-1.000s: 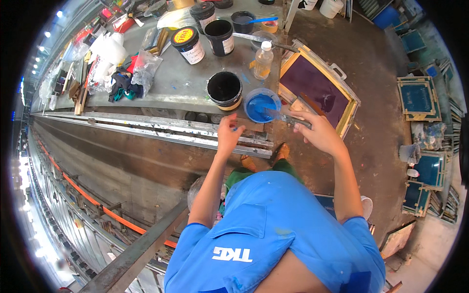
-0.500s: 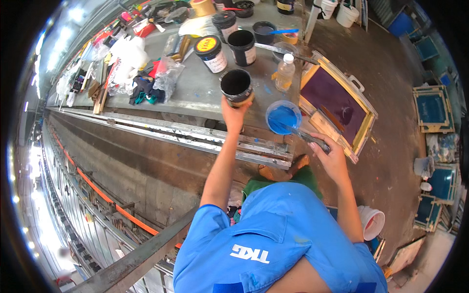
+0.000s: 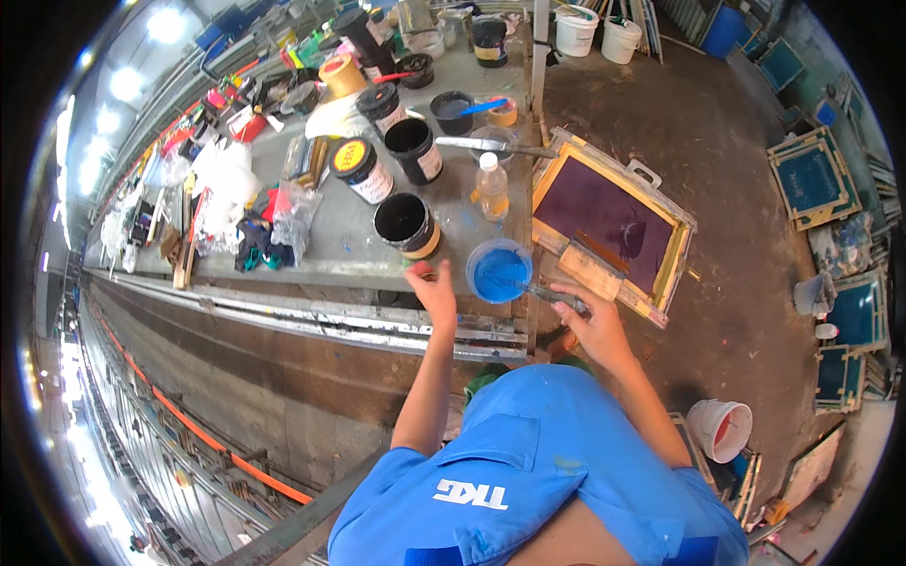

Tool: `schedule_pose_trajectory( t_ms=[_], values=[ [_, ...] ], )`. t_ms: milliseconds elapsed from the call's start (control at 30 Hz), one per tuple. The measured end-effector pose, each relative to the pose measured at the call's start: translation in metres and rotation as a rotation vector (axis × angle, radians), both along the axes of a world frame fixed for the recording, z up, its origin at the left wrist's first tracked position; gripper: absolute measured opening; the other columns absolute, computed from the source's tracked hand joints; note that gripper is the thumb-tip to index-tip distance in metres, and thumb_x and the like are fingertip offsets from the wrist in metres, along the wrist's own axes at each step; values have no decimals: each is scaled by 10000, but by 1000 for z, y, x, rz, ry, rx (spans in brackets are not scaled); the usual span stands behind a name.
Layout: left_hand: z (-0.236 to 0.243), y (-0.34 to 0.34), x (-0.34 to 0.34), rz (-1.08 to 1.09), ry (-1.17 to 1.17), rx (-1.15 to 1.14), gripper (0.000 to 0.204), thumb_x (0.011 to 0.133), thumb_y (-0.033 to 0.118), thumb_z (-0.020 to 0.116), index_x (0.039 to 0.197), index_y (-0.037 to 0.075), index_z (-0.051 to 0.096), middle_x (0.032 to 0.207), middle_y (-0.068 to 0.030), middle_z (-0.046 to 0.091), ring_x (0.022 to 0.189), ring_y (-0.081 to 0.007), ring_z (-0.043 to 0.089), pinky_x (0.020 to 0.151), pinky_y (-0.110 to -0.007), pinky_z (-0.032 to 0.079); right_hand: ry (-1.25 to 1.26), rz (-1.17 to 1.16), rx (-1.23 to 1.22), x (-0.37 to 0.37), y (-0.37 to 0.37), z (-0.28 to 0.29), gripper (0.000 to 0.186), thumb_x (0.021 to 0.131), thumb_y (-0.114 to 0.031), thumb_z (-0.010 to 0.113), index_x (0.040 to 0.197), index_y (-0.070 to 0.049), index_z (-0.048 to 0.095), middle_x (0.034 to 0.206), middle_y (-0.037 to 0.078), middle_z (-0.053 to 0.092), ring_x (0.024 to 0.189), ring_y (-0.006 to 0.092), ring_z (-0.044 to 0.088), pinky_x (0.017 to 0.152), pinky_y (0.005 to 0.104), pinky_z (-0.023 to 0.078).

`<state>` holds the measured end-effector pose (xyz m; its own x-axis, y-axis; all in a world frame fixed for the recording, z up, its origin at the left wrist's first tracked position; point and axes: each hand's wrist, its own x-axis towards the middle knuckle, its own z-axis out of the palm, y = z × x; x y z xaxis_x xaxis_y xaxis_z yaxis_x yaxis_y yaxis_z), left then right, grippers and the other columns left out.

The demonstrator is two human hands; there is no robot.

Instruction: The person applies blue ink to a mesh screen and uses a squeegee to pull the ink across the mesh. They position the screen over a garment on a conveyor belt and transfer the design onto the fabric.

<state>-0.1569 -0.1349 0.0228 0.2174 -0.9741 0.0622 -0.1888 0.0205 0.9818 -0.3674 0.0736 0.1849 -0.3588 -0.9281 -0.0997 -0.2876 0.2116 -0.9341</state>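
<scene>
My right hand [image 3: 578, 311] grips a metal scraper [image 3: 552, 294] whose blade reaches into a clear tub [image 3: 479, 293] of bright blue ink. Left of this tub, my left hand [image 3: 430, 286] has curved, parted fingers just below an open black tub [image 3: 427, 236] with a dark inside; whether they touch it is unclear, as is a reddish patch at the fingertips. A bottle [image 3: 491, 199] with yellowish liquid stands behind the blue ink. More black tubs [image 3: 370, 185] stand farther back on the grey table [image 3: 311, 264]. A purple screen in a wooden frame [image 3: 585, 198] leans at the right.
Cloths and plastic bags [image 3: 260, 236] heap on the table's left. A long metal rail [image 3: 283, 302] runs along its front. Framed teal screens [image 3: 804, 179] line the right wall, white buckets [image 3: 619, 42] stand at the back, and another bucket [image 3: 719, 424] is on the floor beside me.
My left hand went up to grasp the open black tub, moved it slightly left, then drew back below it. My right hand still holds the scraper at the blue ink. The view has shifted.
</scene>
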Motion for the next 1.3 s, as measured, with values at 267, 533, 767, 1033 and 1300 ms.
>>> schedule_pose_trajectory(
  t_ms=[267, 533, 767, 1033, 1300],
  values=[
    [51, -67, -92, -304, -513, -322, 885, 712, 412, 891, 1357, -23, 467, 1259, -231, 603, 1158, -377, 591, 943, -473, 490, 69, 141, 29, -1, 2, 13, 358, 940, -250, 684, 1281, -144, 668, 1170, 129, 716, 766, 210, 670, 709, 315, 532],
    [59, -87, -115, -408, -554, -42, 641, 669, 401, 896, 1121, 48, 608, 1048, -155, 719, 987, -367, 679, 844, -464, 513, 56, 120, -87, -11, 5, 7, 338, 949, -239, 676, 1269, -131, 672, 1174, 138, 713, 804, 242, 688, 727, 335, 543],
    [54, -91, -104, -502, -327, -245, 605, 703, 215, 883, 1215, 50, 606, 1011, -135, 729, 948, -306, 704, 817, -410, 531, 14, 116, -28, -17, -4, 13, 332, 936, -244, 697, 1251, -139, 688, 1129, 138, 729, 766, 221, 684, 694, 319, 535],
    [140, -47, -65, -601, 95, -318, 550, 802, 107, 846, 1240, -9, 534, 1179, -95, 654, 1061, -172, 634, 933, -333, 517, -15, 62, 11, -24, -11, 6, 324, 931, -239, 716, 1239, -143, 696, 892, 96, 708, 665, 119, 589, 632, 279, 485],
    [218, -3, 35, -977, -500, 42, 547, 793, 277, 826, 1197, -2, 586, 1090, -144, 703, 1047, -237, 669, 929, -381, 503, 29, 28, -123, -39, -34, 19, 269, 923, -191, 720, 1174, -96, 712, 1012, 75, 734, 717, 116, 610, 641, 271, 490]
  ],
)
